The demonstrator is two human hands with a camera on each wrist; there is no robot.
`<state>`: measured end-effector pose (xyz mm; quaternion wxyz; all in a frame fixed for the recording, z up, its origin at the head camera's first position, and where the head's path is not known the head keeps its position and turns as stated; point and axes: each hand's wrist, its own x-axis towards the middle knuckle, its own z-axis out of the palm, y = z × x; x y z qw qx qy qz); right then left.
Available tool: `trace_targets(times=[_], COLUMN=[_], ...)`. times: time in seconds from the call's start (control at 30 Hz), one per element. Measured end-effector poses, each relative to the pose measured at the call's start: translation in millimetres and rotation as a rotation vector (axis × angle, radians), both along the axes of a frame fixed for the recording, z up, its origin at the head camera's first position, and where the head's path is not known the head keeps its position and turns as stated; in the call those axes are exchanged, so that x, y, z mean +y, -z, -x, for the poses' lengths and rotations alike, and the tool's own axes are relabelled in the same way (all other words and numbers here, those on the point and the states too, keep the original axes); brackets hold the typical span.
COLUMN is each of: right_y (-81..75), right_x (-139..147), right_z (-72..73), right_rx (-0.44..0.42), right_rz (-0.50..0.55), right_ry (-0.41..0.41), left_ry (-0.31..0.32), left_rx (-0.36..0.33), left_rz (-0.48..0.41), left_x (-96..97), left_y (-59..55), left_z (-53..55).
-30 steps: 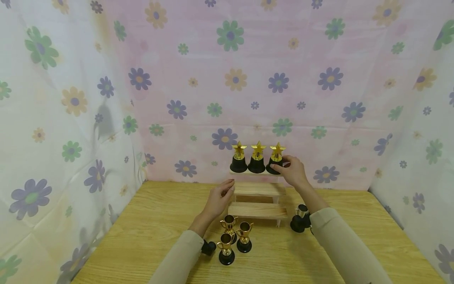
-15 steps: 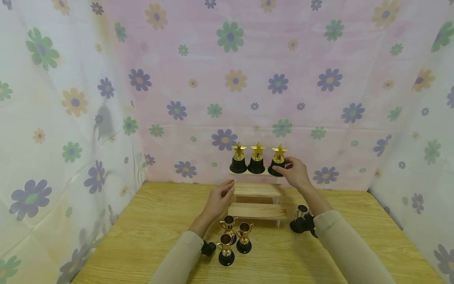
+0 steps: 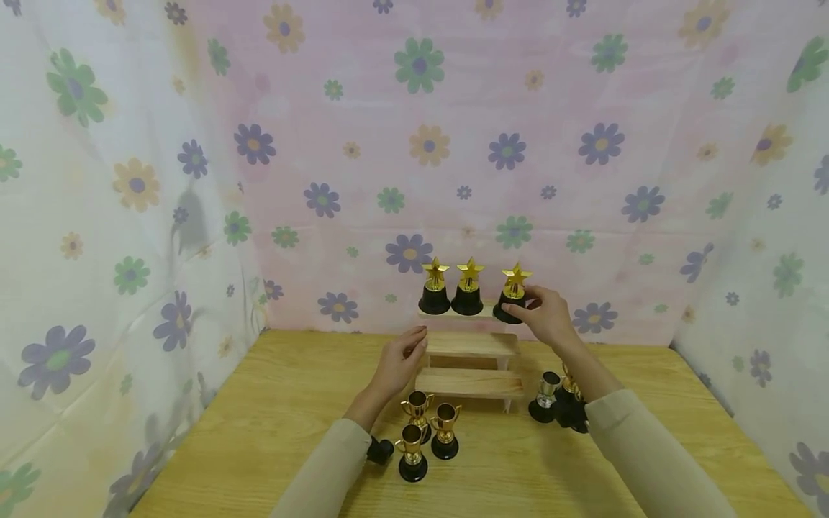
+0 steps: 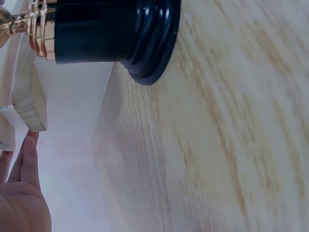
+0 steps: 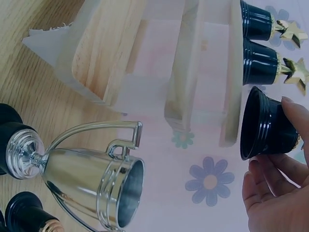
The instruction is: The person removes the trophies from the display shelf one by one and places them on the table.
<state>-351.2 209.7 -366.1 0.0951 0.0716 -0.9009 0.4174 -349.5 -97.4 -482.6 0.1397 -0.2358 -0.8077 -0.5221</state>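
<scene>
My right hand (image 3: 549, 316) pinches the black base of a gold star trophy (image 3: 516, 278) at the right end of the top step. In the right wrist view this trophy's base (image 5: 256, 123) is tilted, its rim beside the board's end. Two matching star trophies (image 3: 435, 296) (image 3: 468, 296) stand upright side by side on that step. The three-step wooden stand (image 3: 473, 345) has bare middle and lower steps. My left hand (image 3: 396, 363) is at the stand's left side; in the left wrist view its extended fingers (image 4: 30, 162) touch a step's end.
Several gold cup trophies (image 3: 445, 432) stand before the stand, near my left forearm. A black-based object (image 3: 380, 452) lies partly behind that sleeve. A silver cup (image 3: 546, 396) and other trophies (image 3: 570, 410) are on the right, under my right forearm. Floral cloth (image 3: 414, 144) surrounds the table.
The right hand has shifted the third star trophy rightward, away from the other two, widening the gap. My left hand has stayed at the stand's side.
</scene>
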Motion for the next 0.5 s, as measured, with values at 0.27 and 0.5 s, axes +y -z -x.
trace_targets(times=[0.27, 0.5], right_y=[-4.6, -9.4], right_x=[-0.4, -1.6], right_z=[-13.8, -24.9], right_rx=[-0.011, -0.010], right_rz=[0.017, 0.020], right_ry=[-0.016, -0.037], left_ry=[0.003, -0.009], left_rx=[-0.010, 0.030], left_rz=[-0.005, -0.003], left_x=[-0.5, 0.9], left_y=[1.7, -0.2], left_z=[-0.3, -0.3])
